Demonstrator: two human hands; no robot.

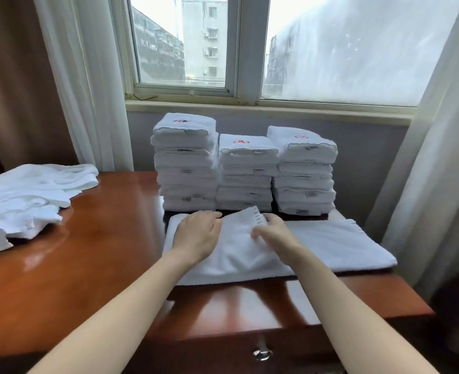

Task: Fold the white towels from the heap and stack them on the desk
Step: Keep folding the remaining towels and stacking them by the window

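Currently, the left hand (pixel 198 236) rests flat on the towel (pixel 331 244), fingers straight and together; the right hand (pixel 274 233) pinches its folded-over edge on the desk (pixel 88 252).

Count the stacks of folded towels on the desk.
3, in a row at the back of the desk: left stack, middle stack, right stack. More could be hidden behind them.

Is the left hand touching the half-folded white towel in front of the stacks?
Touching. The head view shows the left hand lying flat on the half-folded white terry towel, fingers pressed onto its folded flap, no gap visible.
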